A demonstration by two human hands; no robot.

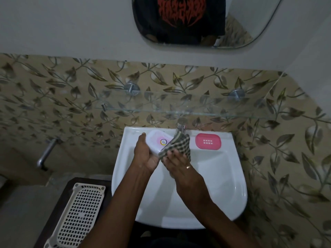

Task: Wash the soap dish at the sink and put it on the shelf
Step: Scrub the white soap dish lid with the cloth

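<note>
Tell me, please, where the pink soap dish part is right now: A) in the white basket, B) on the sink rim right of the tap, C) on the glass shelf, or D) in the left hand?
B: the pink part lies flat on the sink rim, right of the tap, while the left hand holds the clear part and the right hand wipes it with a checked cloth.

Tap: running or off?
Looks off: no stream shows below the tap into the sink, though the checked cloth hides its spout.
</note>
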